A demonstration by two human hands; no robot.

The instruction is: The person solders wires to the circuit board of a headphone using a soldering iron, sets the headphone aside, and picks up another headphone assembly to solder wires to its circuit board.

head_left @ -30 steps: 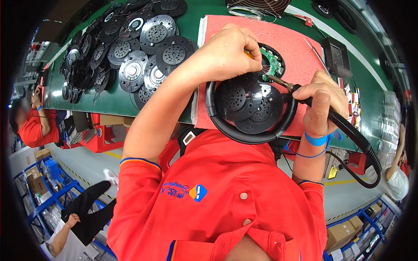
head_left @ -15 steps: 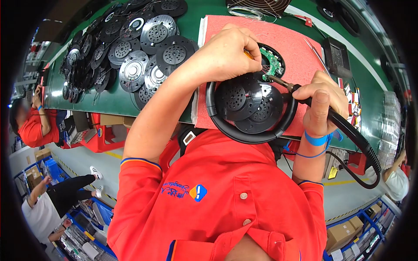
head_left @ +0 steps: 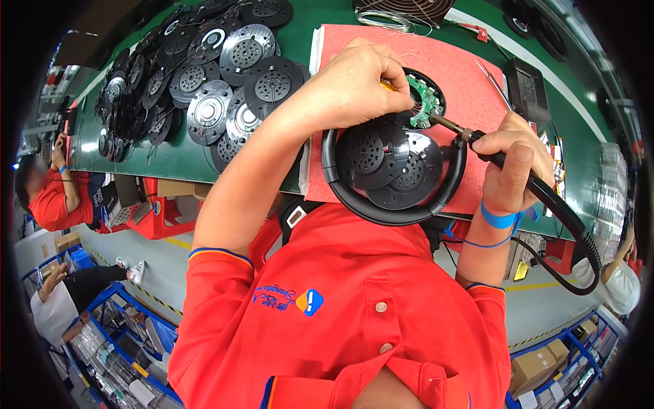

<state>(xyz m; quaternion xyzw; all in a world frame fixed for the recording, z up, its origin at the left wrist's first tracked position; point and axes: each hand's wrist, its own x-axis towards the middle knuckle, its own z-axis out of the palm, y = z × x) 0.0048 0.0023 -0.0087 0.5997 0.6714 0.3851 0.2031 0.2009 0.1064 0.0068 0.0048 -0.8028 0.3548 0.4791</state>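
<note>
My left hand [head_left: 364,82] is closed in a pinch at the inner edge of a green circuit board [head_left: 426,102], with thin wires at its fingertips. A bit of something orange-yellow shows under the fingers. The board sits in a round black housing, part of a headphone-like piece with a black curved band [head_left: 395,217]. My right hand [head_left: 514,160] is wrapped round a soldering iron [head_left: 490,150], whose tip is at the board's lower right edge. Two round black perforated discs [head_left: 368,158] lie inside the band, overlapping.
Under the work is a pink foam mat [head_left: 470,75] on a green table [head_left: 286,167]. Many similar discs [head_left: 204,112] are piled at left. A black box [head_left: 528,88] and a fan [head_left: 402,10] stand farther back. Co-workers are at the left and right edges.
My right hand and the soldering iron have shifted to the right, the tip moving along the board's edge. My left hand stays nearly still. A person at lower left has moved.
</note>
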